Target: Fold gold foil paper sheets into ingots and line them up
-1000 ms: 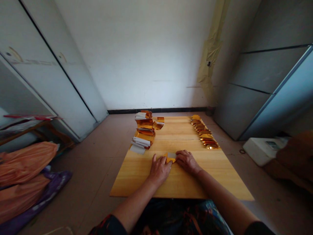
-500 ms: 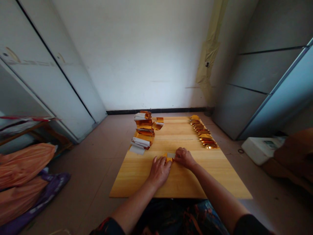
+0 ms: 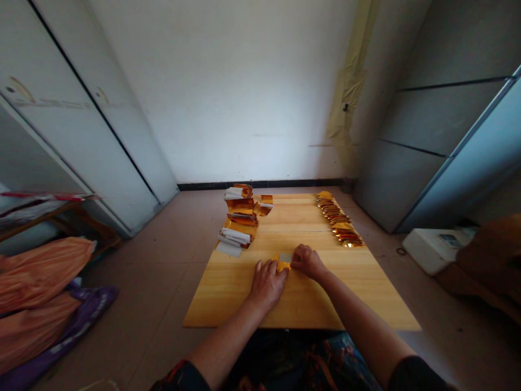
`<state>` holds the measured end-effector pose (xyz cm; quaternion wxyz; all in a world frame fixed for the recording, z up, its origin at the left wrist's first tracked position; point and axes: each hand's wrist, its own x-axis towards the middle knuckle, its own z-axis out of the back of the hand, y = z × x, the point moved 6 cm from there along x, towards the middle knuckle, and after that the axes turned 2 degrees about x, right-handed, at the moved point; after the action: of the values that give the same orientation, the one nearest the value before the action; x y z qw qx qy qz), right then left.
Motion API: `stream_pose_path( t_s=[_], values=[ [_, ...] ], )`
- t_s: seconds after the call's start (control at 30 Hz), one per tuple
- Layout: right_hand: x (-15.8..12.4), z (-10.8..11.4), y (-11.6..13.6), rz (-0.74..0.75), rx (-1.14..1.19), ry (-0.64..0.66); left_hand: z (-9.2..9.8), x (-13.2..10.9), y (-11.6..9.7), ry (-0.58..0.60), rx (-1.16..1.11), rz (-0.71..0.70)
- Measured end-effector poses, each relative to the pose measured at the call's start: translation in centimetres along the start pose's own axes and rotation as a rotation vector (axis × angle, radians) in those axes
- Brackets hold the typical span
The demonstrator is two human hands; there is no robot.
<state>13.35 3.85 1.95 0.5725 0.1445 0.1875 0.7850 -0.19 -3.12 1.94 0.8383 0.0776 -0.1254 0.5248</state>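
A small sheet of gold foil paper [image 3: 284,265], its pale grey back partly showing, lies partly folded on the wooden board [image 3: 325,304]. My left hand [image 3: 268,282] rests at the sheet's left and near side, fingers closed down on it. At its right edge, my right hand [image 3: 308,262] pinches the paper with curled fingers. The fingertips cover parts of both edges. Stacks of gold and grey foil paper [image 3: 240,217] sit at the board's far left. Along the far right lies a row of folded gold paper pieces [image 3: 337,220].
A few loose foil sheets [image 3: 264,206] lie beside the left stacks. Beyond the board stands a white wall [image 3: 244,98]. A grey refrigerator [image 3: 423,119] and a white box [image 3: 431,250] are on the right. White cabinets [image 3: 101,119] and orange cloth [image 3: 40,277] are on the left.
The gold flap between my hands has shifted and shows a brighter, differently angled surface. Both hands stay in nearly the same place, still on the paper.
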Motion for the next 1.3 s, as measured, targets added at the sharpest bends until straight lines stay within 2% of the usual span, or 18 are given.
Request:
stream_pose_path(
  t_s=[0.2,0.33,0.53,0.7,0.8,0.9,1.07,1.17,1.3],
  values=[
    [0.3,0.0,-1.0,0.040,0.092,-0.039,0.6,0.1,-0.3,0.040,-0.056,0.023],
    [0.4,-0.2,-1.4,0.008,0.129,-0.028,0.5,0.2,-0.2,0.041,-0.084,0.036],
    [0.2,-0.4,-0.7,-0.010,0.022,-0.061,0.7,0.2,-0.3,0.049,-0.097,0.055],
    [-0.4,0.2,0.1,0.141,-0.017,-0.084,1.1,0.7,-0.3,0.026,-0.116,0.132],
    [-2.0,0.0,1.3,0.221,-0.079,-0.100,0.9,1.3,0.3,0.015,-0.165,0.183],
    [-3.8,-0.8,2.9,0.232,-0.129,-0.115,0.2,1.9,1.7,0.019,-0.245,0.203],
    [-5.7,-2.1,5.1,0.283,-0.112,-0.102,-1.1,2.6,4.2,0.117,-0.408,0.122],
    [-5.5,-2.1,4.6,0.342,-0.054,-0.053,-1.4,2.7,4.9,0.205,-0.462,0.069],
    [-4.5,-1.5,3.1,0.439,0.086,-0.073,-1.2,2.6,5.1,0.233,-0.490,0.051]
  ],
)
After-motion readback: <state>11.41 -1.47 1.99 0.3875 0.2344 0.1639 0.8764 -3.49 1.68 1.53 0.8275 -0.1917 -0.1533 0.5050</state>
